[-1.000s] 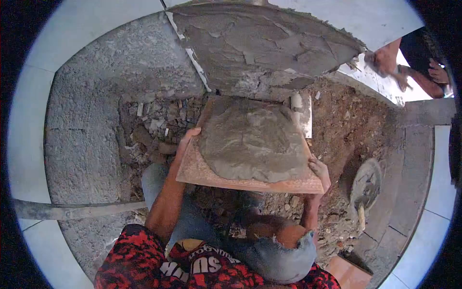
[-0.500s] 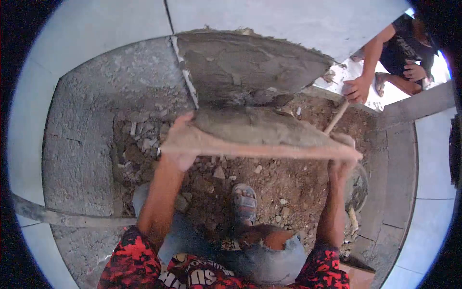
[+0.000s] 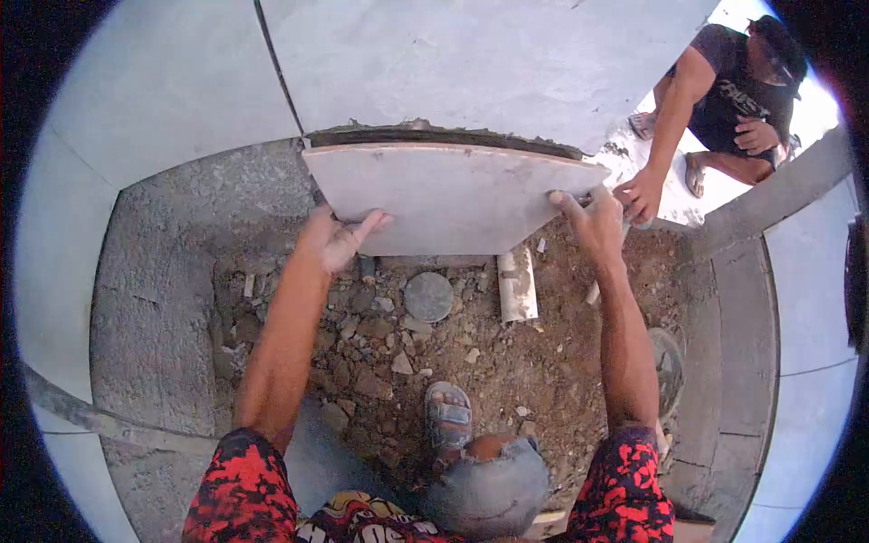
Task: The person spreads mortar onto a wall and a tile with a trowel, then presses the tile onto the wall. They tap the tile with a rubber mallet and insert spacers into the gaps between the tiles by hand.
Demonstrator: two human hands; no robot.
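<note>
Fingers (image 3: 369,222): spread open on pale grey square tile (image 3: 444,195); left hand (image 3: 335,242) at near-left edge, right hand (image 3: 599,224) at right corner.
Tile: tilted over grey mortar strip (image 3: 434,136), beside laid white floor tiles (image 3: 453,63).
Ground: brown dirt rubble (image 3: 471,362).

Smooth pale grey floor tiles (image 3: 453,63) fill the top and upper left of the frame. A rough grey cement bed (image 3: 154,271) spreads at left. The centre is loose brown earth and broken rubble (image 3: 453,362). A grey concrete kerb (image 3: 733,299) curves down the right side, with more pale tiles (image 3: 815,299) beyond it. Hard sunlight (image 3: 819,113) glares at upper right.
</note>
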